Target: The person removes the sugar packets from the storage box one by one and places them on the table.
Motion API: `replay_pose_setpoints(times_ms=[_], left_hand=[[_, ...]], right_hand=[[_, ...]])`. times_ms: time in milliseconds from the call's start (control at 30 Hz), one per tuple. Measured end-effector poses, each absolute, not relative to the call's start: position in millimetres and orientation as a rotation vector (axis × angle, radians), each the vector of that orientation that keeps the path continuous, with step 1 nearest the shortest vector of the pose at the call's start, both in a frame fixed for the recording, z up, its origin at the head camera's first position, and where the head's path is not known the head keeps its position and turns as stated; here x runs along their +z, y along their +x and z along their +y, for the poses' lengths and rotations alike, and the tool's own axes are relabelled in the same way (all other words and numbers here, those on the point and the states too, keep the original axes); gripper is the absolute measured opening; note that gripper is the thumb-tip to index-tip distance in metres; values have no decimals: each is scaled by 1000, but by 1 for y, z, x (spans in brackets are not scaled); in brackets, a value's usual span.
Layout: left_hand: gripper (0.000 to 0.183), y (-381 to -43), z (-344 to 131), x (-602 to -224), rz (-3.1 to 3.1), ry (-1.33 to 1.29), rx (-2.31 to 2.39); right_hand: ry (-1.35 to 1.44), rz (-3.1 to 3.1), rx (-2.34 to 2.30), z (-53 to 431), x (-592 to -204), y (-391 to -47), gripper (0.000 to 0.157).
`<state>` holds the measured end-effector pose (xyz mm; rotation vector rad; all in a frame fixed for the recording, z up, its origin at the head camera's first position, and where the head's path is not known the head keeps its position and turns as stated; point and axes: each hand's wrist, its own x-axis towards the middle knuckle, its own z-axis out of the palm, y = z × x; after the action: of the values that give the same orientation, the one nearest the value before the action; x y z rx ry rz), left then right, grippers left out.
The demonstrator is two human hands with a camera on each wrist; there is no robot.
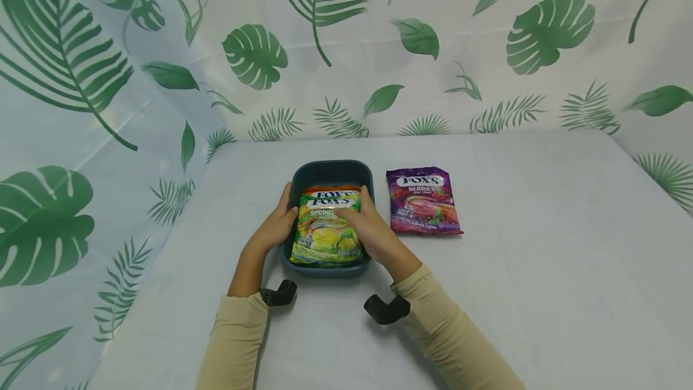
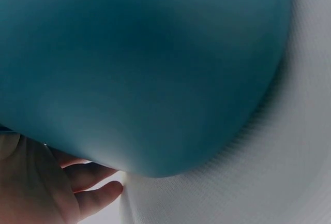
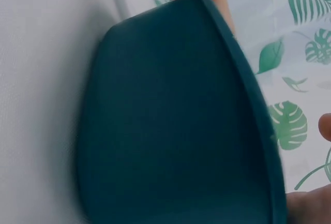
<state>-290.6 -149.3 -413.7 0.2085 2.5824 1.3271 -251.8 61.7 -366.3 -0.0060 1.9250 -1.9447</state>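
Note:
A dark teal tub [image 1: 330, 165] stands on the white table, and its outer wall fills the left wrist view [image 2: 145, 69] and the right wrist view [image 3: 170, 131]. A green Fox's candy bag [image 1: 325, 236] lies on top in it, with an orange bag's edge [image 1: 330, 188] showing behind. My left hand [image 1: 278, 221] holds the tub's left rim, thumb at the rim and fingers [image 2: 98, 195] along the outer wall. My right hand [image 1: 365, 227] is on the green bag's right side, thumb across its face and fingers at its edge by the right rim.
A purple Fox's Berries bag [image 1: 423, 200] lies flat on the table just right of the tub. The white tabletop [image 1: 541, 257] is walled by a leaf-print curtain [image 1: 379, 47] at the back and both sides. Black wrist mounts [image 1: 385, 309] sit near the front.

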Motion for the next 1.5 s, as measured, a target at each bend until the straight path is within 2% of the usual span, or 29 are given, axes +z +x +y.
replay_pose_setpoints(times_ms=[300, 767, 1500], left_hand=[[60, -292, -150, -414, 2577, 198, 1344], [61, -291, -148, -414, 2568, 207, 1354], [62, -291, -148, -414, 2565, 185, 1371]], right_hand=[[-66, 1590, -2131, 64, -366, -255, 79], [-175, 1682, -2001, 60, -370, -249, 67], [-101, 1744, -1964, 53, -381, -246, 82]])
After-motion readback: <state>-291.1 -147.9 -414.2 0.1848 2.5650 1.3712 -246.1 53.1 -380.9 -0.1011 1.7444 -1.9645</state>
